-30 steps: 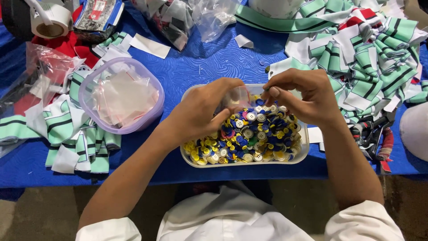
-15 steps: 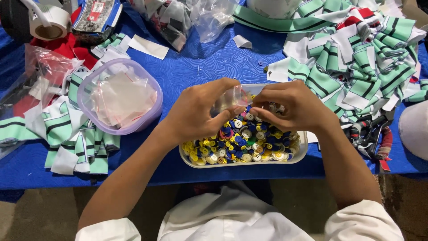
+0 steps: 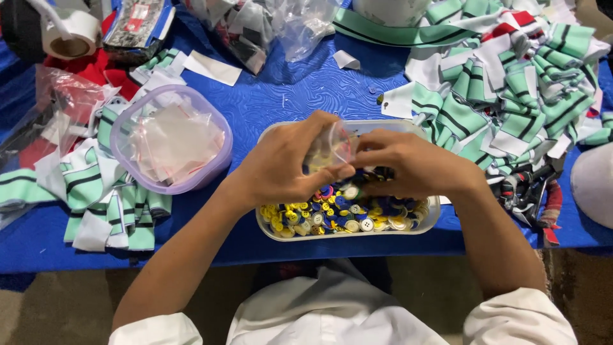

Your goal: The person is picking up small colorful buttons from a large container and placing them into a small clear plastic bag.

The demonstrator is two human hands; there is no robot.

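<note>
A white oval tray (image 3: 429, 220) filled with several yellow, blue, white and red buttons (image 3: 332, 212) sits at the near edge of the blue table. Above it my left hand (image 3: 287, 167) and my right hand (image 3: 412, 165) meet, both pinching a small clear plastic bag (image 3: 329, 148). The left fingers grip the bag's left side, the right fingers its right edge. What is inside the bag is too blurred to tell.
A round clear bowl (image 3: 128, 165) of small plastic bags stands left of the tray. Green, white and black striped fabric pieces (image 3: 511, 96) pile at the right, more (image 3: 96, 198) at the left. A tape roll (image 3: 69, 37) and crumpled plastic bags (image 3: 274, 29) lie at the back.
Both hands have dropped a little lower and closer over the tray, still together on the small clear bag. The right fingers have closed in over the bag's edge.
</note>
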